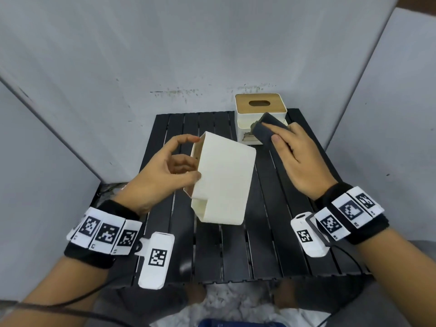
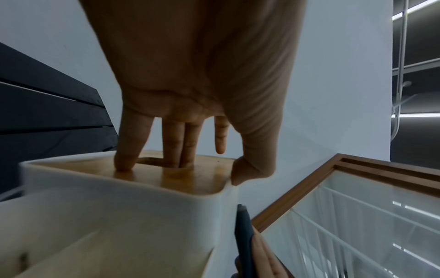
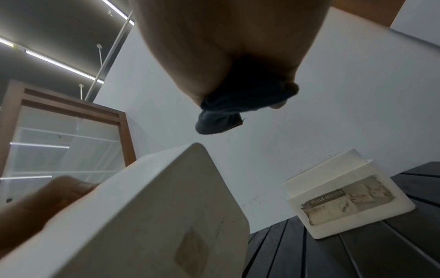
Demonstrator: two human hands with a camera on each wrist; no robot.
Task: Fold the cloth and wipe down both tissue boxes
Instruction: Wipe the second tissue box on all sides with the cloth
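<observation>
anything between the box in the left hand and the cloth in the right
Nothing: in the head view only bare black slatted table shows between the held tissue box and the folded dark cloth; they are apart.

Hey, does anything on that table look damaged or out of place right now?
Yes. The tissue box standing at the table's far edge has a torn, half-peeled label on its front. The other tissue box is tipped off the table in the left hand.
</observation>
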